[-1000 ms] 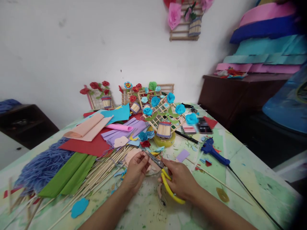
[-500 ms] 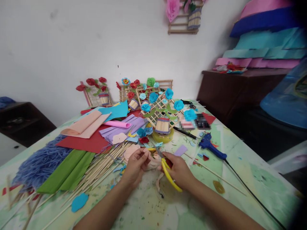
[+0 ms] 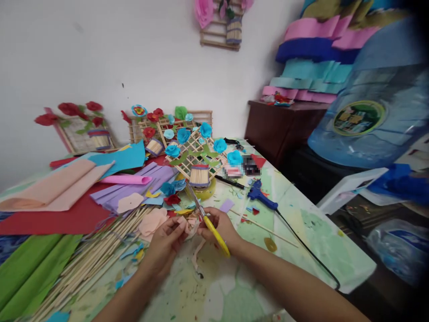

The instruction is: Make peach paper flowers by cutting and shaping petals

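Observation:
My left hand is closed, pinching a small peach paper piece between thumb and fingertips. Yellow-handled scissors rest in my right hand, their blades pointing up and away to the left. The right fingertips come close to the peach piece; whether they also grip it, I cannot tell. A larger peach paper shape lies just beyond my left hand. Below the hands, a curled peach strip lies on the table.
A stick lattice with blue paper flowers stands behind the hands. Thin wooden sticks and green paper lie at left. To the right are a blue glue gun with its cord, and a large water bottle beyond the table.
The view has swung right, so the table's things appear farther left and more of the water bottle shows. My hands are closer together, with the paper and scissors still held.

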`<state>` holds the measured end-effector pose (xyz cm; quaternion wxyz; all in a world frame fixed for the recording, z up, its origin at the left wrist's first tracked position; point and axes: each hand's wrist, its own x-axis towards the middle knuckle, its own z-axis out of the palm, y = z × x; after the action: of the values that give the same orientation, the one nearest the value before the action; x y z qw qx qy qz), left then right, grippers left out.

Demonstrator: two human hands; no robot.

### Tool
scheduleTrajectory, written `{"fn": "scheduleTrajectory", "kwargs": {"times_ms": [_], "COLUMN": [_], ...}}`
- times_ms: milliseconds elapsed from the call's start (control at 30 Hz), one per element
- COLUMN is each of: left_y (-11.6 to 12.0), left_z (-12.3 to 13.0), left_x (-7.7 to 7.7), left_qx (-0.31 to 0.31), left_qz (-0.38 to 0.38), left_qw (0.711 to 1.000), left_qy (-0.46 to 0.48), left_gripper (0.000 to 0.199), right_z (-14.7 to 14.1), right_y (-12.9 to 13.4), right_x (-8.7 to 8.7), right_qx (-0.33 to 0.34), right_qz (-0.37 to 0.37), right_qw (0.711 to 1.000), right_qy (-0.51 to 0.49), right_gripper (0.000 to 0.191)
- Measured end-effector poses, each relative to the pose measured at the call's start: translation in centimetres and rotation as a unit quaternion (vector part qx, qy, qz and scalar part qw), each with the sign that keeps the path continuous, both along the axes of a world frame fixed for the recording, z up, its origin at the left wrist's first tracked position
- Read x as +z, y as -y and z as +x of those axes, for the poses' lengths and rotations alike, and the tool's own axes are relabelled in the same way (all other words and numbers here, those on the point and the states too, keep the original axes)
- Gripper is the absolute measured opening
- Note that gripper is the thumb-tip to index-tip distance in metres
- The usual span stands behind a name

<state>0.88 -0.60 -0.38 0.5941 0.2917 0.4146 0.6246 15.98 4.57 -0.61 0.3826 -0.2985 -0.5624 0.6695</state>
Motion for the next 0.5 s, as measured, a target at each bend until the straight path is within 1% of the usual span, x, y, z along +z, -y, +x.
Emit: {"fn": "scheduleTrajectory", "kwargs": {"times_ms": [100,200,367,500], "left_y": [-0.02,-0.01,0.07,0.05], "left_z": [0.04,0.11,0.17,0.10], "left_x": [-0.14,-0.22,-0.23,-0.36], "left_qx": [0.017,0.019,0.011,0.041], "left_qz": [-0.019,-0.015,-0.001,-0.006], "left_qw": [1.000,0.999,0.995,0.991], "left_qy": [-0.006,-0.035,-0.098,-0.124], "left_gripper": [0.021,0.023,0.023,0.025], "right_z": [-0.01,-0.02,0.26,0.43], "right_y": [-0.18,-0.02,0.54,0.44], "right_x": [-0.07,0.15,0.82,0.62], "right_qx": [-0.022,-0.031,-0.020,-0.020], "right_qz": [-0.006,-0.018,-0.040,-0.042], "right_qw": [1.000,0.999,0.997,0.998], "right_qy": [-0.012,-0.036,-0.056,-0.052], "right_gripper": [0.040,0.038,0.036,0.041]}}
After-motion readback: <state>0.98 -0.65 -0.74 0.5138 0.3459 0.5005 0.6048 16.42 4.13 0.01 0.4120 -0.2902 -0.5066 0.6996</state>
